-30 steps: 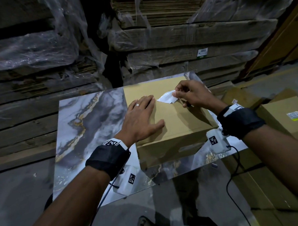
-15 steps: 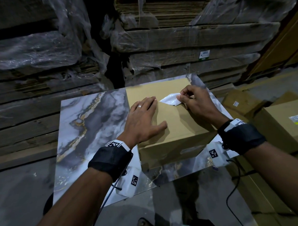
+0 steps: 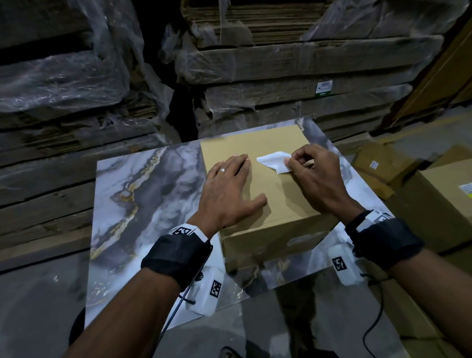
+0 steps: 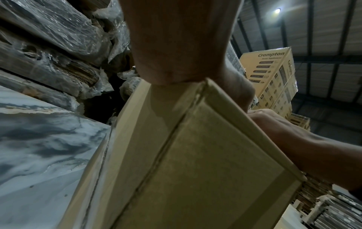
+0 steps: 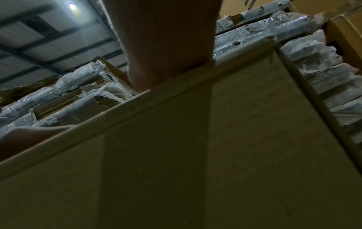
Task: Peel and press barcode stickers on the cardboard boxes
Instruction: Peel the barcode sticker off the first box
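While the cardboard box [image 3: 259, 183] sits on the marble-patterned tabletop [image 3: 149, 209], toward its far right corner, both hands are seen on the box's top face. The left hand [image 3: 227, 190] is laid flat along the left side of that face, fingers straight and close together, thumb spread toward the near edge; a ring [image 3: 222, 170] is noted on one finger. Nothing is gripped by it. The right hand [image 3: 314, 175] is placed on the right half of the top, its fingers [image 3: 296, 160] curled and clamped on the right end of a white sticker [image 3: 272, 161]. The sticker is seen near the far edge of the box top, between the two hands, its left tip pointing at the left fingertips without touching them; part of it appears lifted off the cardboard, though how much is stuck down cannot be told. No print is legible on it.

From the left wrist view, only the heel of the left hand [image 4: 176, 46] on the box corner [image 4: 195, 139] is shown, with the right hand [image 4: 278, 128] beyond. From the right wrist view, the box side [image 5: 195, 155] fills the frame and the fingers are hidden.

Black wrist bands [image 3: 176, 257] with white camera units are worn. Shrink-wrapped stacks of flat cardboard [image 3: 291, 54] are recorded behind the tabletop, and labelled boxes [image 3: 457, 193] on the floor off its right edge.
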`<state>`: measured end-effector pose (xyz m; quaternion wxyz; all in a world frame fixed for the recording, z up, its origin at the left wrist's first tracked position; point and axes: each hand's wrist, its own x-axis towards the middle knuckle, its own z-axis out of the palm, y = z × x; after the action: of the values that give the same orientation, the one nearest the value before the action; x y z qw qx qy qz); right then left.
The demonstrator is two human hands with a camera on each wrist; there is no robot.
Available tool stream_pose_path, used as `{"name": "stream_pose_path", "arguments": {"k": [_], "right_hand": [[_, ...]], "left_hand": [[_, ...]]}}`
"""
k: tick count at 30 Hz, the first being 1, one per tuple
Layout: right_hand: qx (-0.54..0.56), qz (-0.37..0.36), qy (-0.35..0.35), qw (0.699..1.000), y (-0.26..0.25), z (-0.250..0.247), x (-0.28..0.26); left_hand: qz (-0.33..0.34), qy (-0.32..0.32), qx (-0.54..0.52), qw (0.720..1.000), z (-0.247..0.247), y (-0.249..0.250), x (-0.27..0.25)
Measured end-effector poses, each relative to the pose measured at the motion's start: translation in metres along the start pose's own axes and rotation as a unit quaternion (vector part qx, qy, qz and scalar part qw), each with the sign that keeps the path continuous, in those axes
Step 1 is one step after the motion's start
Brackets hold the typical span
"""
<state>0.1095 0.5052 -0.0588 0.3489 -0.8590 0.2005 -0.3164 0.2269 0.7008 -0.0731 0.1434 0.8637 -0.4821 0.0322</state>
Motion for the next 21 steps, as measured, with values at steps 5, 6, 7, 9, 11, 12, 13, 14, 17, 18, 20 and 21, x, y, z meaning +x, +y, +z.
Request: {"name": "stream_pose_path", "arguments": {"k": [5, 6, 7, 9, 11, 12, 13, 14, 17, 18, 20, 21], "right_hand": [[-0.011, -0.002, 0.022, 1.000, 0.001, 0.001, -0.006], [-0.014, -0.002, 0.024, 1.000, 0.001, 0.001, -0.006], [-0.017, -0.004, 0.024, 1.000, 0.001, 0.001, -0.006], [-0.021, -0.003, 0.026, 0.999, 0.000, 0.001, -0.006], [-0.022, -0.004, 0.026, 0.999, -0.003, 0.001, -0.007], [-0.022, -0.010, 0.024, 0.999, -0.005, 0.001, -0.008], [-0.019, -0.020, 0.021, 0.999, -0.006, 0.001, -0.009], [-0.013, -0.032, 0.015, 0.999, -0.008, 0.000, -0.011], [0.006, -0.046, -0.033, 0.998, -0.012, -0.001, -0.012], [0.018, -0.042, -0.061, 0.997, -0.013, -0.002, -0.012], [0.047, -0.036, -0.127, 0.990, -0.012, -0.004, -0.008], [0.053, -0.033, -0.154, 0.986, -0.011, -0.005, -0.004]], "left_hand": [[0.003, -0.001, 0.003, 1.000, 0.000, 0.001, 0.001], [0.002, -0.001, 0.001, 1.000, -0.001, 0.002, 0.001], [0.000, -0.002, -0.001, 1.000, -0.001, 0.002, 0.002], [-0.003, -0.003, 0.002, 1.000, 0.000, 0.003, 0.002], [-0.006, -0.002, 0.003, 1.000, 0.000, 0.004, 0.002], [-0.007, -0.001, 0.002, 1.000, -0.001, 0.003, 0.002], [-0.006, -0.002, 0.001, 1.000, -0.001, 0.003, 0.002], [-0.006, -0.003, 0.000, 1.000, -0.001, 0.003, 0.002], [-0.003, -0.002, 0.003, 1.000, -0.002, 0.003, 0.002], [-0.002, -0.002, 0.004, 1.000, -0.002, 0.003, 0.002], [0.000, -0.001, 0.007, 1.000, -0.001, 0.002, 0.002], [0.001, -0.002, 0.008, 1.000, -0.001, 0.002, 0.003]]}}
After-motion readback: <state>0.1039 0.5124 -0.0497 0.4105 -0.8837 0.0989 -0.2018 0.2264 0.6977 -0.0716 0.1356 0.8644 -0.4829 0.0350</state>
